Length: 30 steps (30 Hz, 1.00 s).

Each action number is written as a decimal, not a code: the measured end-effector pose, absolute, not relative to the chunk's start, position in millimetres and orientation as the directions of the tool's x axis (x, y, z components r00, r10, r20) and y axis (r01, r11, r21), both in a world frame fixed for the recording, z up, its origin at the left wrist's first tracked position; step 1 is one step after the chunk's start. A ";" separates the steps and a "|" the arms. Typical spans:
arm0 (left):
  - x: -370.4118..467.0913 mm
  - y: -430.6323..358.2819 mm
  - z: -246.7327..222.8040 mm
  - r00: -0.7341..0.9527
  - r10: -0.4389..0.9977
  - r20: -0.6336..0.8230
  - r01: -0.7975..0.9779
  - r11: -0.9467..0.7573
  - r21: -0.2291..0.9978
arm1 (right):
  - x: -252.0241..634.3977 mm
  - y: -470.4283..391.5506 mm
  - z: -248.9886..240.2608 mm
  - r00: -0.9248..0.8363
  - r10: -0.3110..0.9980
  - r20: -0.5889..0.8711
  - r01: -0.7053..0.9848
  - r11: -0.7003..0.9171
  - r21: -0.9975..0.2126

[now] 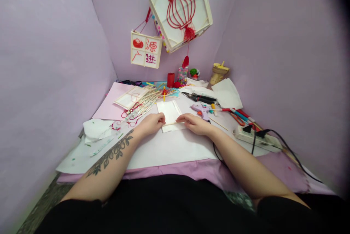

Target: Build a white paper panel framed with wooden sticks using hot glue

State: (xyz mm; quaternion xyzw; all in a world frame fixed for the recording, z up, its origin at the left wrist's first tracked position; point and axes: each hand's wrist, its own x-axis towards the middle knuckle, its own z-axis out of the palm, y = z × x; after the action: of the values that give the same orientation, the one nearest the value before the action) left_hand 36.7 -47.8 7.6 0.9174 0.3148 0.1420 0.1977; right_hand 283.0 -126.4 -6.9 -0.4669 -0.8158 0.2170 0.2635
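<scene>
In front of me on the table is a small white paper sheet with thin pale sticks along its right and lower edges. My left hand is closed, its curled fingers pinching the left end of the thin wooden stick that lies across the paper's lower part. At the other end, my right hand holds the stick between thumb and fingers, against the right edge of the paper. Just behind my right hand lies a lilac glue gun. A strip of paper shows below the stick.
Left are a small framed panel, bundled sticks and red cords. Pruning shears, a power strip with black cables and a lidded cup stand right. A lantern-patterned box hangs above.
</scene>
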 end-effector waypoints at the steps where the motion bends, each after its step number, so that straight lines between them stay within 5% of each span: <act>1: 36.3 -46.7 6.5 0.759 0.636 0.139 0.516 -0.717 0.469 | 283.1 -126.5 -6.5 -0.430 0.874 0.225 0.649 0.473 -0.596; 14: 38.0 -34.6 -5.5 0.713 0.694 0.101 0.489 -0.595 0.638 | 284.7 -126.0 -8.1 -0.426 0.877 0.222 0.635 0.465 -0.617; 30: 39.8 -34.8 -6.2 0.683 0.729 0.038 0.498 -0.503 0.706 | 281.9 -126.1 -2.9 -0.403 0.890 0.215 0.653 0.444 -0.613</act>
State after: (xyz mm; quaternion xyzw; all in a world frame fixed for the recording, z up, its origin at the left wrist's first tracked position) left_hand 39.8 -34.8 -6.2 0.8505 0.3609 0.1680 0.3437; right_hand 281.9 -126.1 -2.9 -0.4778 -0.8073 0.2230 0.2652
